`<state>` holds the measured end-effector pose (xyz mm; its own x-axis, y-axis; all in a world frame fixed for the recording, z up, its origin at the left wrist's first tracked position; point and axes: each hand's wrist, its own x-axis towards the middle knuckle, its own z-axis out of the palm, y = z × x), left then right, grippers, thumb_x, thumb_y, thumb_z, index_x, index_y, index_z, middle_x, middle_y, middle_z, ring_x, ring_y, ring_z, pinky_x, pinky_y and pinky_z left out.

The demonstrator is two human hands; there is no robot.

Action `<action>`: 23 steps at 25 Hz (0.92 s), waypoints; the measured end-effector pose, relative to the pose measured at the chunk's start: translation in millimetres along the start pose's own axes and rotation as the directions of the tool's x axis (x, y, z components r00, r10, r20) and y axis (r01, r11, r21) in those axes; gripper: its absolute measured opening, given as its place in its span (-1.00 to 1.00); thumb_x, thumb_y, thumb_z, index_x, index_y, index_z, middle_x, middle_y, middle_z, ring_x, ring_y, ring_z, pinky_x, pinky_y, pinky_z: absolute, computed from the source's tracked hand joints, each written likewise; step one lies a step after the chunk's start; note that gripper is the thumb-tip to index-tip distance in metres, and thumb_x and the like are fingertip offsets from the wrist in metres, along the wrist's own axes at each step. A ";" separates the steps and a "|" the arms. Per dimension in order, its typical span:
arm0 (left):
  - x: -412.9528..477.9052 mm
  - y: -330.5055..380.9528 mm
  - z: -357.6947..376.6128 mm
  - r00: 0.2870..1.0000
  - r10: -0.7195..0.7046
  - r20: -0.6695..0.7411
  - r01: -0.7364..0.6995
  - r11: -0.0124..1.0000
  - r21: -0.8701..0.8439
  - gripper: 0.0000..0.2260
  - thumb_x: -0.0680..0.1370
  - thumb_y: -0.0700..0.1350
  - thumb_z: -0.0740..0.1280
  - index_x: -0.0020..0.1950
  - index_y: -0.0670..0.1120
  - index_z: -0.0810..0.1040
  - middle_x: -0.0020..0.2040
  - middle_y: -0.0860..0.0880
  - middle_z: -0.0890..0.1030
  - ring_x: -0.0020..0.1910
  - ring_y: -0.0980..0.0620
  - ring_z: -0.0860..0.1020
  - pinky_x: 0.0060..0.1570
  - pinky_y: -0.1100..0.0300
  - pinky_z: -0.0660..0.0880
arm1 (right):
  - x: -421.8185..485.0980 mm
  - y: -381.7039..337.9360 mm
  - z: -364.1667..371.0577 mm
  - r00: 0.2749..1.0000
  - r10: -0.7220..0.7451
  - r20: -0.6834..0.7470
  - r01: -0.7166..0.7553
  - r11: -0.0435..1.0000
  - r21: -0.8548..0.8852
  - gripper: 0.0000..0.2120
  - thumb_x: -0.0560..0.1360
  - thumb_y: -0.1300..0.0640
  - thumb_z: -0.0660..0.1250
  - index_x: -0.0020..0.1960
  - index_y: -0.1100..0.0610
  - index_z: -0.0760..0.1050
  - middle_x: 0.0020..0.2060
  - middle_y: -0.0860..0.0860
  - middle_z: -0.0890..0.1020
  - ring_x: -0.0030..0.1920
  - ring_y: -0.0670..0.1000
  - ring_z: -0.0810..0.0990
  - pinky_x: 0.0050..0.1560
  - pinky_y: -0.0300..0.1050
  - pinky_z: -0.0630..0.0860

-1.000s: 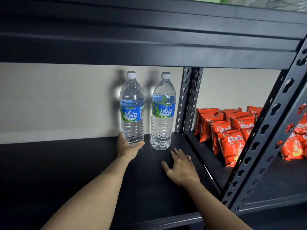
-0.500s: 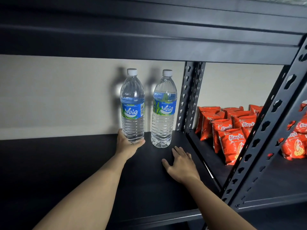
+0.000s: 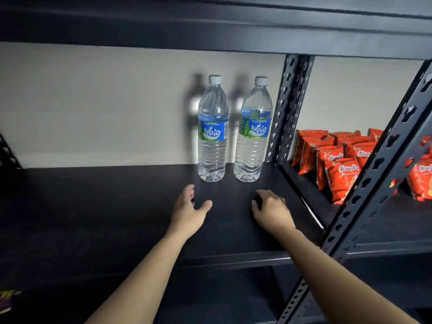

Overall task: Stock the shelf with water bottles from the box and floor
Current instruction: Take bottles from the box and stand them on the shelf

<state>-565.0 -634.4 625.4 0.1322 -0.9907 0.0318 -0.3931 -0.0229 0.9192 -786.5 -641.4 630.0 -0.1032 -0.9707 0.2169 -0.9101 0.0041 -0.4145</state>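
Observation:
Two clear water bottles with white caps and blue-green labels stand upright side by side at the back of the black shelf (image 3: 98, 206), close to the wall. The left bottle (image 3: 212, 141) and the right bottle (image 3: 252, 141) are a small gap apart. My left hand (image 3: 188, 212) hovers in front of the left bottle, fingers relaxed, holding nothing and clear of the bottle. Over the shelf in front of the right bottle is my right hand (image 3: 271, 210), palm down with loosely curled fingers, also empty.
A black perforated upright (image 3: 289, 108) stands just right of the bottles. Several red snack bags (image 3: 336, 164) fill the neighbouring shelf bay on the right. A slanted black post (image 3: 378, 183) crosses the right foreground. The shelf above (image 3: 210, 26) limits headroom.
My left hand has let go of the left bottle and drawn back toward me. My right hand has lifted slightly and pulled back too. Both bottles stay standing.

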 end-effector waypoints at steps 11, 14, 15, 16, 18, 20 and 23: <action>-215.2 -189.0 -79.0 0.875 0.432 -0.220 -0.393 0.898 0.199 -0.84 0.51 -0.25 0.34 0.06 -0.19 0.61 -0.01 -0.01 0.65 -0.05 0.11 0.60 0.06 0.34 0.49 | -236.2 -92.8 82.7 0.949 -0.211 -0.234 0.290 0.875 0.388 -0.74 0.49 0.24 0.28 0.16 0.17 0.57 0.16 0.01 0.56 0.24 -0.09 0.50 0.31 -0.32 0.34; -246.7 -288.5 -79.4 0.996 0.002 -0.085 0.026 0.947 0.321 -0.76 0.51 -0.21 0.38 0.17 -0.10 0.55 0.09 0.04 0.62 0.05 0.11 0.57 0.05 0.25 0.50 | -284.6 -81.3 159.3 0.979 -0.200 0.032 0.173 0.909 0.378 -0.73 0.49 0.13 0.23 0.15 0.08 0.56 0.10 -0.06 0.53 0.08 -0.15 0.54 0.15 -0.31 0.45; -257.1 -320.2 -77.0 0.982 -0.179 -0.058 0.188 0.913 0.361 -0.74 0.52 -0.19 0.38 0.21 -0.09 0.53 0.13 0.02 0.61 0.08 0.09 0.56 0.02 0.26 0.47 | -295.5 -73.2 189.7 0.974 -0.167 0.153 0.108 0.935 0.338 -0.71 0.48 0.05 0.20 0.15 0.04 0.54 0.07 -0.08 0.53 -0.01 -0.12 0.57 0.06 -0.18 0.53; -265.8 -351.5 -72.7 0.942 -0.333 -0.035 0.321 0.865 0.386 -0.73 0.53 -0.16 0.38 0.22 -0.09 0.50 0.15 -0.01 0.61 0.07 0.05 0.56 -0.02 0.25 0.45 | -303.3 -63.1 222.3 0.955 -0.125 0.270 0.049 0.961 0.272 -0.68 0.46 0.01 0.20 0.17 0.00 0.52 0.07 -0.07 0.53 -0.07 -0.06 0.61 -0.03 -0.09 0.56; -280.7 -402.8 -58.4 0.800 -0.599 0.026 0.555 0.757 0.345 -0.78 0.54 -0.11 0.37 0.16 -0.11 0.48 0.10 -0.07 0.61 -0.01 -0.02 0.54 -0.10 0.20 0.43 | -314.2 -39.1 281.8 0.887 -0.036 0.460 -0.023 0.992 0.121 -0.67 0.45 0.05 0.29 0.21 -0.01 0.52 0.11 -0.01 0.58 -0.04 0.08 0.64 -0.12 -0.08 0.53; -289.6 -449.9 -39.4 0.605 -0.795 0.035 0.771 0.597 0.221 -0.86 0.55 -0.06 0.36 -0.01 -0.11 0.49 0.02 -0.11 0.60 0.01 -0.11 0.57 -0.12 0.15 0.42 | -320.9 -12.1 340.1 0.792 0.018 0.610 -0.004 1.000 -0.024 -0.66 0.43 0.06 0.34 0.21 0.03 0.55 0.09 0.07 0.63 0.08 0.16 0.61 -0.07 -0.08 0.48; -303.3 -533.3 6.7 0.370 -0.928 0.051 0.929 0.370 -0.003 -0.80 0.56 -0.11 0.33 0.04 -0.26 0.55 0.18 -0.22 0.60 0.16 -0.16 0.57 0.00 0.14 0.44 | -332.4 28.0 436.1 0.587 0.053 0.808 0.075 0.990 -0.120 -0.59 0.43 -0.02 0.33 0.25 0.06 0.53 0.13 0.18 0.63 0.19 0.23 0.58 0.11 -0.03 0.49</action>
<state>-401.6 -322.6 122.9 0.3669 -0.3520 -0.8611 -0.0196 -0.9284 0.3712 -602.6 -423.3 160.8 0.2154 -0.7632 -0.6092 -0.9568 -0.0401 -0.2881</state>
